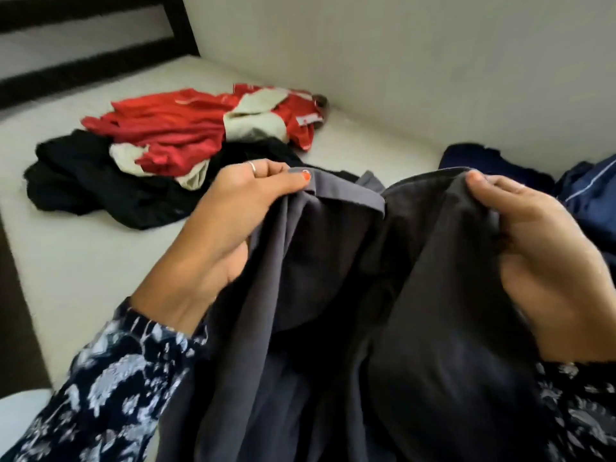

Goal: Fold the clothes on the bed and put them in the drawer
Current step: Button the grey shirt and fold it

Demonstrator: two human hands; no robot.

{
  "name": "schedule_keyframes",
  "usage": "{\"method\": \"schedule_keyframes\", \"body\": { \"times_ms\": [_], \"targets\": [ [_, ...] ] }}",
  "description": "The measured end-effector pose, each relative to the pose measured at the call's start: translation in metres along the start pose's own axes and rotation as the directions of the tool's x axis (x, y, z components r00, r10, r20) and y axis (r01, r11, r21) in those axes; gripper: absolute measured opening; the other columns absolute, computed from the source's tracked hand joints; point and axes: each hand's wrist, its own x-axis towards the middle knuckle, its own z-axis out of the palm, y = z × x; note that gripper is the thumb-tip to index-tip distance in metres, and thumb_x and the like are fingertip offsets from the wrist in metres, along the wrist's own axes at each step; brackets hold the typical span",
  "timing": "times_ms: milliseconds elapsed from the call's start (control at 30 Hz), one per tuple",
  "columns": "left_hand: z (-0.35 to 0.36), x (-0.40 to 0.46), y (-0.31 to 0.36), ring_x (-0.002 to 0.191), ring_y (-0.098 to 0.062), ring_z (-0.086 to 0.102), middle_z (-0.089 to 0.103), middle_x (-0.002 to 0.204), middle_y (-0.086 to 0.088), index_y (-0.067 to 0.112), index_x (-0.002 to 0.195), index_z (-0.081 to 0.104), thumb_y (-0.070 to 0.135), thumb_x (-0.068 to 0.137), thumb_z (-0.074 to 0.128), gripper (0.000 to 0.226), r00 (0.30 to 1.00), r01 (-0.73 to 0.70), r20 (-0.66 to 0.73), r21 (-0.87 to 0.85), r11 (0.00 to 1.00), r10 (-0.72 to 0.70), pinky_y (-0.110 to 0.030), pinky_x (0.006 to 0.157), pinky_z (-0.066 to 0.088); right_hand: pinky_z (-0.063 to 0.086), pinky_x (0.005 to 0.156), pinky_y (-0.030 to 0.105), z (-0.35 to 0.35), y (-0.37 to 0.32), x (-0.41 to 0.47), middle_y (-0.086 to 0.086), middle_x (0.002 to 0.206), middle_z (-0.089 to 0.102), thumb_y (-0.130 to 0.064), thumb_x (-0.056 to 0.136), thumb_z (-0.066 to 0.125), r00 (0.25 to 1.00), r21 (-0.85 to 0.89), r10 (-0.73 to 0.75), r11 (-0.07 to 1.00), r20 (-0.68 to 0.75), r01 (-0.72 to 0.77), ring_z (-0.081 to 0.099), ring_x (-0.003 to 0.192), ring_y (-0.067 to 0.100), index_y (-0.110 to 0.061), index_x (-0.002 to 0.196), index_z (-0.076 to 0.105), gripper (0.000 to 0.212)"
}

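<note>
- Across the frame, the bed (pixel 83 261) carries a bare pale mattress against a light wall; no drawer shows, and nothing in sight looks folded, so the task seems near its start.
- In the foreground, a dark grey garment (pixel 350 295) hangs lifted above the bed, its waistband or hem stretched between both hands, the cloth limp and creased below.
- On the mattress beyond, a black heap (pixel 83 181) lies under a red and white garment (pixel 173 128), both crumpled and left to fold.
- At the right edge, navy clothes (pixel 586 195) lie bunched too.
- The left hand (pixel 233 221) pinches the grey edge with curled fingers.
- The right hand (pixel 533 248) grips the opposite edge, thumb on top.
</note>
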Motion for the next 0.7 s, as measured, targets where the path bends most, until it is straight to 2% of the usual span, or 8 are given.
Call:
{"method": "schedule_keyframes", "body": {
  "times_ms": [67,133,233,300,433,567,633,700],
  "targets": [
    [0.007,-0.013,0.011,0.061,-0.009,0.060,0.066,0.065,-0.002,0.012,0.075,0.063,0.008,0.084,0.067,0.011,0.998,-0.050,0.028,-0.034,0.998,0.051,-0.017,0.058,0.049,0.050,0.052,0.018,0.006,-0.006,-0.013,0.005,0.070,0.064,-0.021,0.087,0.060,0.997,-0.005,0.005,1.000,0.083,-0.004,0.060,0.058,0.013,-0.011,0.088,0.065,0.012],
    [0.016,-0.031,0.005,0.061,-0.009,0.063,0.070,0.067,-0.002,0.012,0.074,0.066,0.007,0.081,0.069,0.010,0.997,-0.062,0.041,-0.047,0.997,0.064,-0.017,0.059,0.050,0.049,0.059,0.028,0.013,0.000,-0.029,0.014,0.079,0.068,-0.018,0.079,0.063,0.984,-0.053,0.026,0.998,0.179,-0.017,0.061,0.067,0.023,-0.004,0.093,0.068,0.020],
    [0.030,-0.059,-0.023,0.071,-0.010,0.069,0.075,0.075,0.000,0.014,0.076,0.071,0.016,0.077,0.078,0.007,0.998,-0.069,0.017,0.033,0.997,0.068,-0.021,0.067,0.053,0.053,0.066,0.037,0.021,0.019,-0.056,0.013,0.084,0.074,-0.014,0.075,0.068,0.979,-0.186,-0.020,0.981,0.201,0.058,0.065,0.075,0.025,-0.013,0.085,0.075,0.012],
    [0.038,-0.078,-0.041,0.071,-0.005,0.070,0.074,0.074,0.005,0.017,0.077,0.073,0.018,0.077,0.077,0.004,0.998,-0.068,-0.010,0.067,0.995,0.069,-0.017,0.067,0.053,0.056,0.067,0.028,0.019,0.032,-0.069,0.005,0.078,0.075,-0.009,0.078,0.070,0.985,-0.291,-0.066,0.950,0.158,0.110,0.070,0.073,0.017,-0.023,0.083,0.076,0.016],
    [0.050,-0.107,-0.056,0.071,0.001,0.069,0.073,0.073,0.012,0.022,0.080,0.073,0.016,0.080,0.074,0.007,0.985,-0.153,-0.062,0.142,0.978,0.163,-0.011,0.064,0.051,0.053,0.061,0.017,0.014,0.046,-0.092,-0.009,0.069,0.073,-0.018,0.075,0.075,0.980,-0.436,-0.193,0.879,0.049,0.195,0.067,0.061,0.002,-0.035,0.082,0.074,0.019],
    [0.054,-0.119,-0.063,0.080,0.001,0.069,0.073,0.082,0.015,0.027,0.090,0.074,0.025,0.081,0.075,0.009,0.967,-0.225,-0.066,0.228,0.947,0.246,-0.017,0.073,0.055,0.053,0.058,0.017,0.011,0.048,-0.102,-0.011,0.064,0.071,-0.018,0.071,0.078,0.959,-0.471,-0.281,0.852,-0.045,0.228,0.064,0.056,0.000,-0.030,0.079,0.072,0.016],
    [0.055,-0.121,-0.062,0.085,0.002,0.069,0.073,0.086,0.017,0.027,0.094,0.074,0.030,0.079,0.071,0.015,0.960,-0.247,-0.068,0.258,0.934,0.273,-0.018,0.078,0.054,0.052,0.057,0.015,0.012,0.048,-0.104,-0.010,0.063,0.071,-0.015,0.072,0.079,0.956,-0.452,-0.290,0.860,-0.052,0.236,0.063,0.055,-0.001,-0.022,0.071,0.072,0.010],
    [0.055,-0.122,-0.063,0.087,0.004,0.068,0.073,0.088,0.019,0.027,0.096,0.075,0.028,0.079,0.070,0.018,0.952,-0.266,-0.072,0.280,0.923,0.296,-0.017,0.080,0.054,0.050,0.056,0.012,0.014,0.049,-0.105,-0.009,0.062,0.071,-0.011,0.072,0.078,0.954,-0.424,-0.292,0.873,-0.061,0.240,0.062,0.054,-0.002,-0.021,0.063,0.071,0.016]
  ]
}}
